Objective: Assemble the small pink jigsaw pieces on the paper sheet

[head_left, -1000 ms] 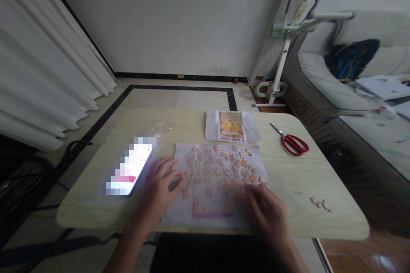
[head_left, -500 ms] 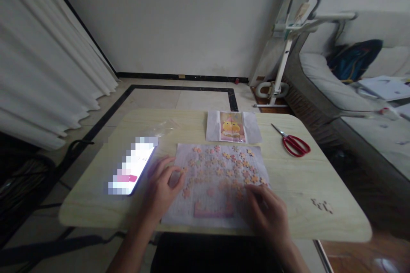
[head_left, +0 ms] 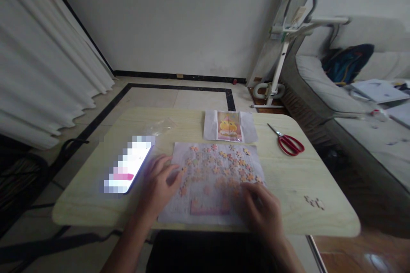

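Note:
A sheet of white paper (head_left: 173, 211) lies at the near middle of the table, with several small flower-shaped puzzle pieces (head_left: 242, 163) scattered over it in orange, pink and yellow. A pink strip of joined pieces (head_left: 209, 210) runs along its near edge. My left hand (head_left: 160, 185) rests at the sheet's left edge, thumb and forefinger slightly apart beside a few pieces. Over the right side of the sheet, my right hand (head_left: 262, 209) is curled with its fingertips drawn together. It is blurred, and anything between those fingertips is hidden.
A lit phone (head_left: 134, 164) lies left of the sheet, near a clear plastic wrapper (head_left: 163, 127). Behind the sheet is a folded paper with a yellow duck picture (head_left: 228, 126). Red-handled scissors (head_left: 290, 144) lie to the right. Several pale pieces (head_left: 314, 202) sit near the right edge.
The whole view has shifted slightly, moving the table a little left in the picture. My left thumb and forefinger have parted slightly. My right hand keeps its place over the sheet.

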`<state>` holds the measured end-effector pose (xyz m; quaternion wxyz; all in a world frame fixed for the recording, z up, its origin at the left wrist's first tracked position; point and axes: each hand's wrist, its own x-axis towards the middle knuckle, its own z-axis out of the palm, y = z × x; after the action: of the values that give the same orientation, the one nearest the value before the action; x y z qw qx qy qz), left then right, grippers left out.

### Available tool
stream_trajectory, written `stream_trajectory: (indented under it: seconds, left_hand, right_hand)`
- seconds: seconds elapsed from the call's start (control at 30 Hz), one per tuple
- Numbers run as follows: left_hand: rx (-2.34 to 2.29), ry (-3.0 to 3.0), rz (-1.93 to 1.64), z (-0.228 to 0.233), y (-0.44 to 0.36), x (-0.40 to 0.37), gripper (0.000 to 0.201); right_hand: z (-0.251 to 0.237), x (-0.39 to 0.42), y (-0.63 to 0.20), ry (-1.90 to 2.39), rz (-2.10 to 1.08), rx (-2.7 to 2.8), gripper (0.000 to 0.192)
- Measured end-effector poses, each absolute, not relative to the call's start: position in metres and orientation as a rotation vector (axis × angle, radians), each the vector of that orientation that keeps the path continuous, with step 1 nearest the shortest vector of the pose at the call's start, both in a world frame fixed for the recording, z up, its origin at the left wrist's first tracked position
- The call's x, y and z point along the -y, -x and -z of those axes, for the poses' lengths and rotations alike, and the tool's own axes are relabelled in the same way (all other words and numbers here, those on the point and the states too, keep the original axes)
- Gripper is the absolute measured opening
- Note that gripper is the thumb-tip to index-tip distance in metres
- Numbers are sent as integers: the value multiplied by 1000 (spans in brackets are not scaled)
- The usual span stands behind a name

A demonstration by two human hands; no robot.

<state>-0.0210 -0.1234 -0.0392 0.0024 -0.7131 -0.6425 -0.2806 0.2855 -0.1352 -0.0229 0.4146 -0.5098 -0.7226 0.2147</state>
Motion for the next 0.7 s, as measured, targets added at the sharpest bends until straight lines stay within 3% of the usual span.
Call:
stream_trajectory:
  seconds: [0.7]
  left_hand:
    - [1955, 2227, 997, 39, 21, 122, 8]
  right_hand:
    - [22, 137, -284, 1312, -574, 1783, 12]
